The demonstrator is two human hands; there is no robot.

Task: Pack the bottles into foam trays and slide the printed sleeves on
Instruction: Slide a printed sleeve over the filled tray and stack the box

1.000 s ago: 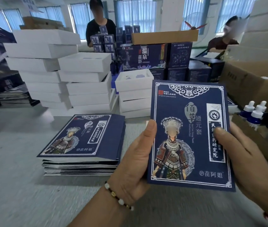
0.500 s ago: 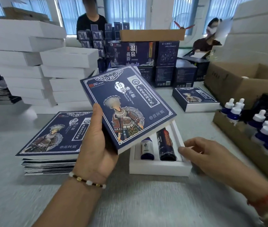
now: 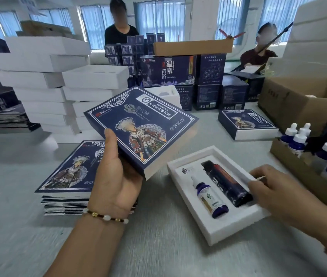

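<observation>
A worker at a packing table holds a printed sleeve (image 3: 138, 126) aloft in the left hand (image 3: 112, 182), thumb over its near left corner and fingers curled beneath, while the right hand (image 3: 268, 188) rests curled fingertips on the right rim of a foam tray (image 3: 214, 230) lying just right of and below the sleeve; whether those fingers actually pinch the rim cannot be told, as motion blur smears them. Inside the tray, a small dropper bottle (image 3: 210, 196) and a longer dark bottle (image 3: 226, 182) lie side by side in their cut-outs, directly left of the right hand. The sleeve sits tilted and well apart from the tray, so the sliding step is judged not yet begun. The risks from here are plain enough: if the sleeve's open end meets the tray at an angle, its card edge could catch and crush the soft foam corner or split at the seam; if either bottle stands proud of its recess, the sleeve could snag on it or drag it out of place; and lifting the tray by one rim alone could tip it and spill the bottles. A stack of flat sleeves (image 3: 68, 172) waits beneath the left hand, and more dropper bottles (image 3: 298, 136) stand in a carton beyond the right.
</observation>
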